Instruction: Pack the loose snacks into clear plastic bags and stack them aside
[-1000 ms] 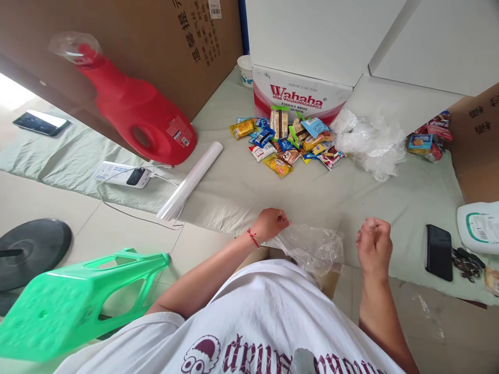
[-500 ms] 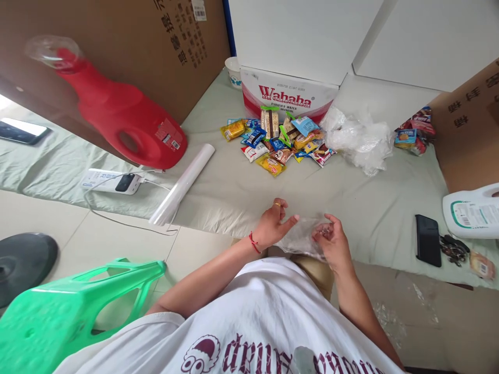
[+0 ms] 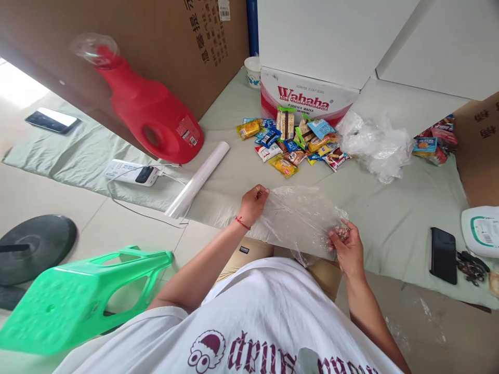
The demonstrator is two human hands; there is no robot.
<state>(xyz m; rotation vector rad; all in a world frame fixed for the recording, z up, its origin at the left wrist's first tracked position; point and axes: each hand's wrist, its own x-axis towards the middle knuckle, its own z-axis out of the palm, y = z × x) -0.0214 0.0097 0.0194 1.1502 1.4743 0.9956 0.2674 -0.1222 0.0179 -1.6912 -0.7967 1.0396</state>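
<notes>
Our left hand (image 3: 254, 204) and right hand (image 3: 350, 249) each pinch thin clear plastic (image 3: 298, 215) spread between them; we judge that uneven pulling could tear it.

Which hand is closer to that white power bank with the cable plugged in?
The left hand, right of the white power bank, past the plastic roll. The right hand is farther right, across the clear plastic.

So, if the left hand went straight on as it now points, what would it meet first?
The left hand would probably meet the nearest shiny yellow plastic snack packet, though depth is unclear.
</notes>
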